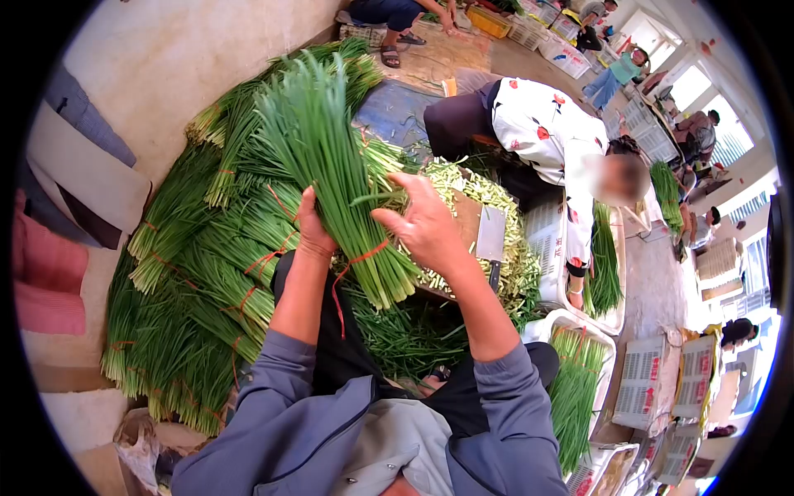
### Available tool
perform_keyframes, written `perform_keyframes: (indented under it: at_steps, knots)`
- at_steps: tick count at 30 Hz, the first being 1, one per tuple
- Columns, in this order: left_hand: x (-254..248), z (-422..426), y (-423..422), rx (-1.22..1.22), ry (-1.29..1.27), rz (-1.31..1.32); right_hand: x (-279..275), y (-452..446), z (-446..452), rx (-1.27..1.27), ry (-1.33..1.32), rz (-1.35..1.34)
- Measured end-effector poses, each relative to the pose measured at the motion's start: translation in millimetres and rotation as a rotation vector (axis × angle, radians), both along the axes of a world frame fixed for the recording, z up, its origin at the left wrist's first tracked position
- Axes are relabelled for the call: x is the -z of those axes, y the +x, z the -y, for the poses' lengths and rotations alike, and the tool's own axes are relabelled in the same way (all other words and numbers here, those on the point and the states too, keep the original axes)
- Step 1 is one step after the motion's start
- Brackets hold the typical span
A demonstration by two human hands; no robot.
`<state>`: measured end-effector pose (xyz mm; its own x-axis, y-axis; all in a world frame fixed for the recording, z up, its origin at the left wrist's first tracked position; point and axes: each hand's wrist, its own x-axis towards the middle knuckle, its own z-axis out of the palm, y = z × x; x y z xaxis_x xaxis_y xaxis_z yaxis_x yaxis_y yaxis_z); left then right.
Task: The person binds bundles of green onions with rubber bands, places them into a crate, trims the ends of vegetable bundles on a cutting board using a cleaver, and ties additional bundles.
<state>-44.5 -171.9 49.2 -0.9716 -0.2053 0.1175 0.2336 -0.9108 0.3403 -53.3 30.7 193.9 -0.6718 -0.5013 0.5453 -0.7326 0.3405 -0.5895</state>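
Note:
My left hand (315,229) is closed on the left side of a large bunch of garlic chives (318,157), its fingers partly hidden behind the leaves. A red tie (370,251) binds the bunch near its pale cut ends, and a loose tail hangs down. On the bunch's right side, my right hand (428,223) has a green chive leaf (376,197) between thumb and fingers. Beyond that hand, a cleaver (490,236) with a dark handle lies on a wooden board (466,223) among chopped pale stem ends (519,264).
A pile of tied chive bunches (190,273) lies at my left against the wall. White crates (608,388) of chives stand at my right. A person in a patterned shirt (550,124) bends over a crate close by. Loose leaves (405,335) lie between my legs.

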Motion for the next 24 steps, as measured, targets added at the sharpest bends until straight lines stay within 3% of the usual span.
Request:
perform_keyframes:
  at_steps: [2,4,6,9,11,12,13,15,19,21,22,24]
  knots:
    - [1,0,-2,0.021,-0.041,0.008,22,-17,6,-0.039,-0.025,-0.109]
    - [6,6,0,0.058,-0.053,0.010,31,-28,-12,-0.201,0.362,-0.088]
    - [0,9,5,0.070,-0.058,0.016,14,-9,-50,-0.157,0.345,-0.031]
    - [5,20,1,-0.013,-0.034,0.045,52,3,-115,-0.075,0.399,0.035]
    - [-2,18,2,0.034,-0.014,0.008,76,5,-143,-0.142,0.645,0.321]
    - [-6,14,1,0.030,-0.004,0.019,77,4,-139,-0.111,0.476,0.150]
    - [-9,11,1,0.020,0.008,0.034,61,7,-122,-0.106,0.474,0.152]
    - [-7,5,-1,0.011,-0.019,0.030,20,20,-75,0.104,-0.004,0.569]
    - [-10,-7,-4,0.071,-0.076,0.078,27,15,-25,0.031,0.035,0.343]
    - [-6,-5,-3,0.112,-0.132,0.043,57,6,-21,-0.176,0.110,0.074]
    - [-5,-4,-2,0.109,-0.135,0.040,42,15,-26,-0.188,0.147,0.188]
    - [-7,4,-1,0.059,-0.113,0.080,27,41,-46,-0.020,-0.063,0.464]
